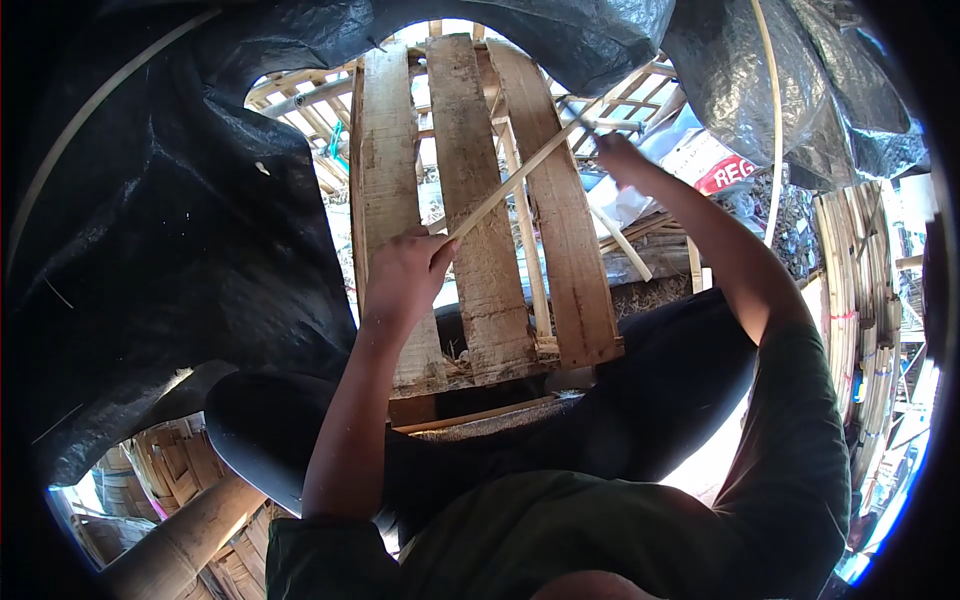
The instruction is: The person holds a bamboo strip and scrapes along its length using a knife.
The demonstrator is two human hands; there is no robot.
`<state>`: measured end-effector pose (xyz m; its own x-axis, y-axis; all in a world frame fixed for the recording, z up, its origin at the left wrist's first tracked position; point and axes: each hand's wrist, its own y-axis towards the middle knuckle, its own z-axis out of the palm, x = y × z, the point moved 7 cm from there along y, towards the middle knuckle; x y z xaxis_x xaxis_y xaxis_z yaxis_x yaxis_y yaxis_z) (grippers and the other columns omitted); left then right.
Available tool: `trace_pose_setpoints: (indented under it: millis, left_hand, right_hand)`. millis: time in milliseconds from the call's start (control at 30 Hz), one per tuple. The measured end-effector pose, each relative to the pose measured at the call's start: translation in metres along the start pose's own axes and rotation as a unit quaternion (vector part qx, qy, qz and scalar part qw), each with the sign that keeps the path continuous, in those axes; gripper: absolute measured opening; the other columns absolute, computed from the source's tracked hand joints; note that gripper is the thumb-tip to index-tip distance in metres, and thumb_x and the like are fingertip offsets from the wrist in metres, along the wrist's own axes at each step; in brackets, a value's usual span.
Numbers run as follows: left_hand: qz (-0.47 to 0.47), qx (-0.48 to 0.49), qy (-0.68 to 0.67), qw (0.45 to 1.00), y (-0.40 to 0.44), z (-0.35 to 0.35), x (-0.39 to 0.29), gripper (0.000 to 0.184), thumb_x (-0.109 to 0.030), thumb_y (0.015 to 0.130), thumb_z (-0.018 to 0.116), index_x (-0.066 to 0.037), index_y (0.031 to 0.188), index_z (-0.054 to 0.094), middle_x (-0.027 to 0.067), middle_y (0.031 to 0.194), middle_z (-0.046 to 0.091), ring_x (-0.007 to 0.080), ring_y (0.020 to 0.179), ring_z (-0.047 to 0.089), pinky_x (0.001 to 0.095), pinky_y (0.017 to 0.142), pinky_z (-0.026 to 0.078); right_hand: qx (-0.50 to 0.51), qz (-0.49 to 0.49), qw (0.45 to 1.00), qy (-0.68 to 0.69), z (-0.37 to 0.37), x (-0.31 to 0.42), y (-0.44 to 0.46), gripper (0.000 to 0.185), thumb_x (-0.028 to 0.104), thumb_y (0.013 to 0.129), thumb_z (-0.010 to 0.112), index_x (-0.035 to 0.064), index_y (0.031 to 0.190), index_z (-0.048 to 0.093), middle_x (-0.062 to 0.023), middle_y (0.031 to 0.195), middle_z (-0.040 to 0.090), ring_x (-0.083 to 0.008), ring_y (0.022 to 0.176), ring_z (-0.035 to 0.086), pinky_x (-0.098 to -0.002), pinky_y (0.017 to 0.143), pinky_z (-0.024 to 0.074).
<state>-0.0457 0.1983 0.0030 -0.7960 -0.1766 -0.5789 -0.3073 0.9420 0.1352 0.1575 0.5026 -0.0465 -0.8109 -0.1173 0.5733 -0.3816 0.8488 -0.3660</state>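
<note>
A long thin pale strip (515, 183), like split bamboo, slants across the wooden slats from lower left to upper right. My left hand (405, 270) is closed around its lower end, over the left and middle slats. Beyond the right slat, my right hand (622, 162) is closed on the handle of a dark-bladed knife (578, 117). The blade lies against or very near the upper part of the strip; whether they touch is hard to tell. Three rough planks, left (390, 150), middle (465, 150) and right (550, 200), form the surface under the strip.
Black plastic sheeting (240, 230) hangs on the left and across the top. A white and red printed bag (728, 172) lies right of the planks. Bundled bamboo strips (860, 300) stand at the far right. A thick bamboo pole (185, 540) is at the lower left.
</note>
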Motion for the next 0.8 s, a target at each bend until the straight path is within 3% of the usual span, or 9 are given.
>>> trace_pose_setpoints:
  millis: [67,100,133,233,333,400,533,667,800]
  left_hand:
    - [0.0,-0.016,0.012,1.0,0.0,-0.002,-0.001,0.023,-0.025,0.091,0.064,-0.004,0.084,0.07,0.0139,0.073,0.061,0.0342,0.069,0.063,0.0444,0.065,0.05]
    - [0.002,-0.016,0.013,1.0,0.0,-0.002,-0.002,0.023,-0.025,0.091,0.064,-0.004,0.084,0.07,0.0139,0.073,0.061,0.0342,0.069,0.063,0.0444,0.065,0.05]
    - [-0.01,0.003,0.001,1.0,0.001,-0.003,-0.002,0.022,-0.025,0.091,0.064,-0.005,0.084,0.07,0.0138,0.074,0.062,0.034,0.069,0.063,0.0443,0.065,0.05]
    - [0.003,-0.002,0.011,1.0,0.0,-0.001,-0.003,0.022,-0.025,0.091,0.064,-0.005,0.084,0.07,0.0133,0.075,0.062,0.0336,0.069,0.064,0.0438,0.065,0.051]
    - [0.023,-0.018,0.043,0.999,-0.002,0.001,-0.009,0.021,-0.025,0.09,0.064,-0.006,0.085,0.07,0.0128,0.076,0.063,0.0332,0.069,0.064,0.0435,0.065,0.051]
    - [0.022,-0.013,0.06,0.998,-0.002,0.001,-0.008,0.021,-0.025,0.09,0.064,-0.006,0.085,0.07,0.0126,0.076,0.063,0.0331,0.069,0.064,0.0434,0.065,0.051]
    - [0.028,-0.014,0.058,0.998,-0.002,0.0,-0.009,0.022,-0.026,0.09,0.064,-0.006,0.084,0.07,0.0121,0.077,0.063,0.0326,0.07,0.064,0.0431,0.065,0.051]
    - [0.032,-0.029,0.077,0.996,-0.004,0.001,-0.009,0.022,-0.027,0.09,0.064,-0.007,0.084,0.07,0.011,0.079,0.064,0.0317,0.071,0.064,0.0422,0.065,0.052]
    - [0.043,-0.035,0.068,0.996,-0.004,0.002,-0.007,0.022,-0.028,0.09,0.064,-0.007,0.084,0.07,0.0107,0.078,0.064,0.0314,0.071,0.065,0.0421,0.065,0.052]
  right_hand:
    - [0.098,0.022,0.994,0.039,0.024,0.012,-0.012,0.043,0.04,0.103,0.037,0.0019,0.093,0.054,0.0004,0.054,0.041,-0.0123,0.039,0.04,-0.0301,0.036,0.0398]
    - [0.069,-0.022,0.997,-0.02,0.016,0.019,-0.009,0.044,0.042,0.103,0.039,0.0023,0.09,0.054,0.0008,0.055,0.04,-0.0117,0.039,0.039,-0.0304,0.036,0.0373]
    - [0.089,-0.005,0.996,-0.018,0.006,0.022,-0.01,0.045,0.043,0.103,0.04,0.0021,0.089,0.054,0.0008,0.055,0.041,-0.0116,0.039,0.04,-0.0301,0.035,0.0365]
    - [-0.022,0.029,0.999,-0.006,-0.014,0.004,0.006,0.045,0.043,0.102,0.04,0.0024,0.089,0.055,0.0012,0.054,0.04,-0.0116,0.04,0.042,-0.0286,0.035,0.0381]
    - [0.115,-0.016,0.993,-0.023,0.024,0.028,-0.012,0.046,0.043,0.102,0.041,0.0025,0.083,0.052,0.0008,0.054,0.044,-0.0121,0.039,0.043,-0.0297,0.035,0.0386]
    - [0.137,-0.059,0.986,-0.072,0.021,0.046,-0.016,0.045,0.043,0.102,0.042,0.0035,0.083,0.051,0.0002,0.052,0.044,-0.0125,0.038,0.043,-0.03,0.035,0.0394]
    - [0.058,0.005,0.997,-0.054,-0.006,0.019,0.018,0.044,0.041,0.102,0.043,0.0023,0.083,0.052,0.0004,0.049,0.042,-0.0136,0.034,0.044,-0.0315,0.032,0.0377]
    - [0.077,0.051,0.994,0.05,0.002,0.015,0.015,0.044,0.042,0.102,0.042,0.0016,0.088,0.053,0.0001,0.05,0.043,-0.0128,0.035,0.043,-0.0309,0.033,0.0384]
    - [0.113,-0.021,0.992,-0.049,0.041,0.047,-0.025,0.049,0.042,0.103,0.039,-0.0023,0.098,0.059,-0.0025,0.054,0.047,-0.0163,0.04,0.051,-0.0324,0.035,0.0435]
